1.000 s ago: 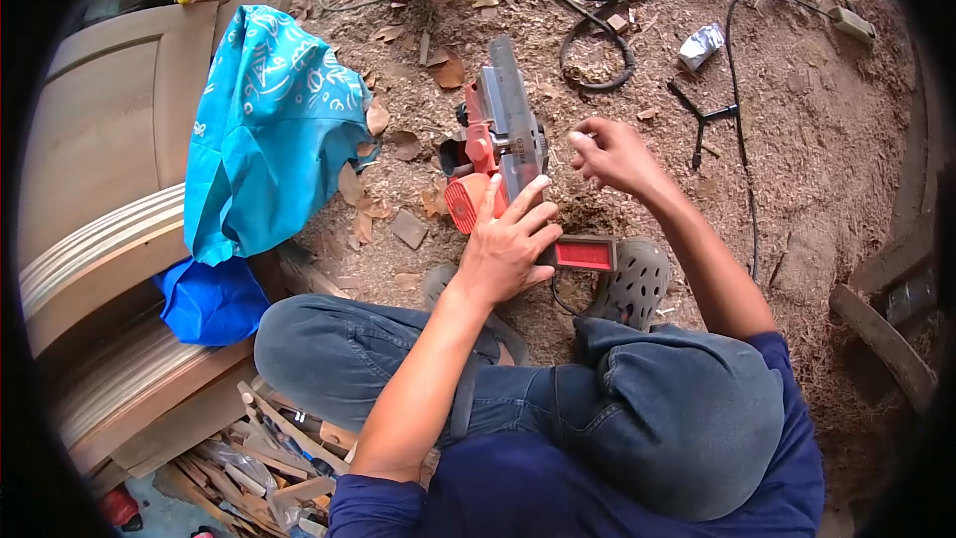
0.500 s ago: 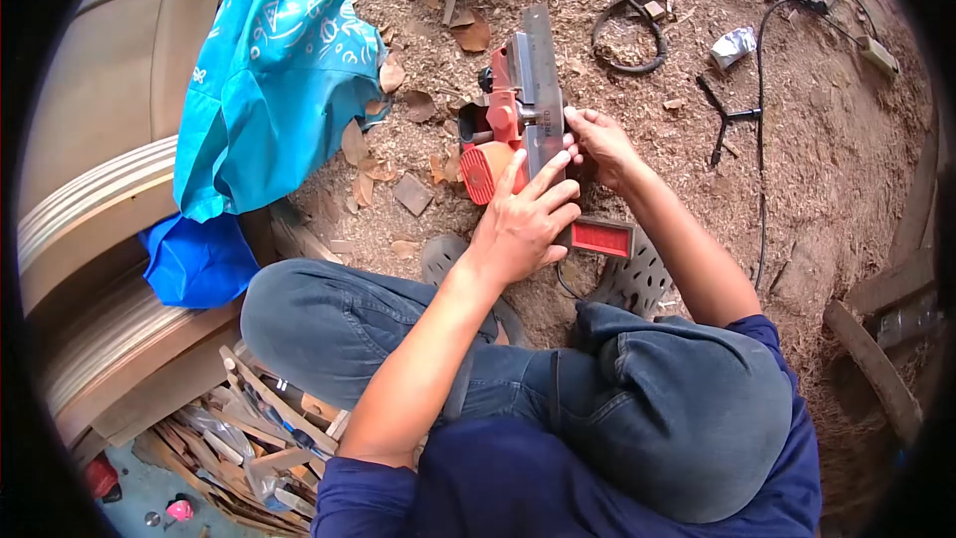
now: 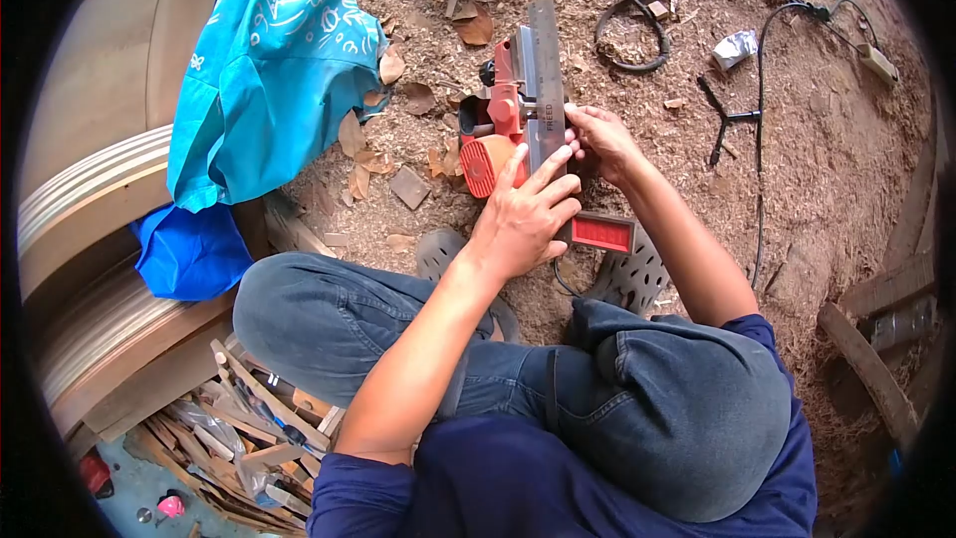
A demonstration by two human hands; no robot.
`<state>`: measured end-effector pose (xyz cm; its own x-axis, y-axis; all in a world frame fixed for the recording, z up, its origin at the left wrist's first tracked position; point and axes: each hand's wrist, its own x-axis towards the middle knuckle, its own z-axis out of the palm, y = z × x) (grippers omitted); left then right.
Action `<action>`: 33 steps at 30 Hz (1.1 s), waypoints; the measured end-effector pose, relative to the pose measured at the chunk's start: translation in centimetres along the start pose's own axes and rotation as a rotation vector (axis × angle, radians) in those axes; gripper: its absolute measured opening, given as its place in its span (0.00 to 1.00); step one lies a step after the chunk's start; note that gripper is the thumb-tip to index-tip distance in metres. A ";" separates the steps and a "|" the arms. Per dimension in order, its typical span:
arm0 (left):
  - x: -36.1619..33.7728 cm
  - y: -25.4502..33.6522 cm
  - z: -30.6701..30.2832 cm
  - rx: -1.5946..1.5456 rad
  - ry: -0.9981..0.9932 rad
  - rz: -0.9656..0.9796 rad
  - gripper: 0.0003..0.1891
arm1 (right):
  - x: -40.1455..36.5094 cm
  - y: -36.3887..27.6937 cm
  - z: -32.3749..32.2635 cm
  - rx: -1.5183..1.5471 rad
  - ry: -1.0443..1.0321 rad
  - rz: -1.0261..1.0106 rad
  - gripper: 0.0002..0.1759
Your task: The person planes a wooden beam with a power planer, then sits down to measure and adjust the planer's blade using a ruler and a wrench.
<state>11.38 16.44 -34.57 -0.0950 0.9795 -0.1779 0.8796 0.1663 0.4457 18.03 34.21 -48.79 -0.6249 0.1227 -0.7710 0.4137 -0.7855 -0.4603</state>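
Note:
A red and black electric hand planer (image 3: pixel 505 105) lies with its metal sole showing on the shavings-covered ground. Along the sole lies a steel ruler (image 3: pixel 545 55) marked "FREED", its far end reaching past the tool. My left hand (image 3: pixel 520 219) is draped over the planer's near end, fingers bent across the body and ruler's lower part, steadying it. On the right side, my right hand (image 3: pixel 602 144) pinches the ruler's edge between thumb and fingers; some fingertips are hidden beneath. A red-lined block-shaped part (image 3: pixel 602 232) sticks out beside my left thumb.
Turquoise cloth (image 3: pixel 269 90) and a blue bag (image 3: pixel 192 251) rest by stacked wooden panels (image 3: pixel 110 50) on the left. Black cables (image 3: pixel 762 169) run along the right, near a three-armed black wrench (image 3: pixel 725 118) and a foil packet (image 3: pixel 735 48). Wood scraps (image 3: pixel 214 428) fill the lower left.
The view has shifted slightly. Both hands keep their places on the planer and ruler, with only a very small movement of the ruler's far end upward in view.

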 end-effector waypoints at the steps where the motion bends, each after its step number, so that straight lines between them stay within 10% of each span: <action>1: 0.0 0.0 0.0 0.001 0.001 0.001 0.30 | 0.0 -0.1 0.1 -0.036 0.016 -0.011 0.13; 28: 0.2 0.1 -0.3 -0.047 0.012 -0.005 0.26 | 0.9 0.6 -1.2 0.008 -0.107 0.004 0.04; 33: 0.4 0.0 -0.6 0.012 0.049 0.053 0.25 | 0.9 -0.3 -0.4 -0.328 -0.082 -0.209 0.18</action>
<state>11.04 16.86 -34.08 -0.0706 0.9913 -0.1109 0.8896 0.1129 0.4427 17.64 34.82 -49.49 -0.7631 0.2005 -0.6144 0.4531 -0.5120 -0.7298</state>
